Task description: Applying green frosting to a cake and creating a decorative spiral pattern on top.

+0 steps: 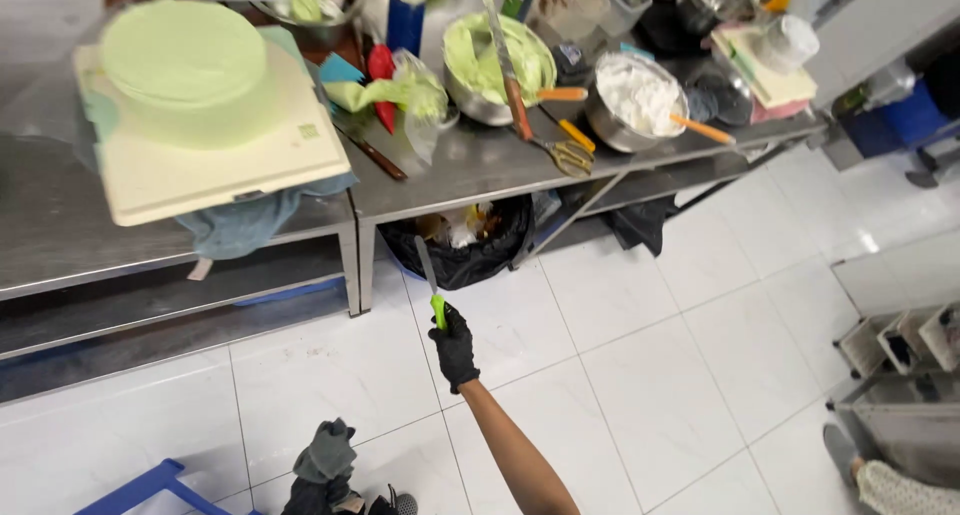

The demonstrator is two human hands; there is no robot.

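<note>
My right hand point(455, 347), in a black glove, is stretched out low over the white tiled floor. It grips a palette knife point(428, 265) by its green handle, blade pointing up towards a bin lined with a black bag point(470, 260) under the steel table point(480, 165). My left hand point(318, 493), also in a black glove, sits at the bottom edge and clutches a crumpled grey cloth point(327, 450). On the table at upper left, a round pale green frosted cake point(185, 50) stands on a cream board point(220, 165).
The table holds a steel bowl of green cream point(480, 60), a bowl of white cream point(635, 95), piping bags, scissors and tubs. A blue frame point(150, 485) is at bottom left. A metal rack point(900, 345) and another person's sleeve point(895, 487) are at right.
</note>
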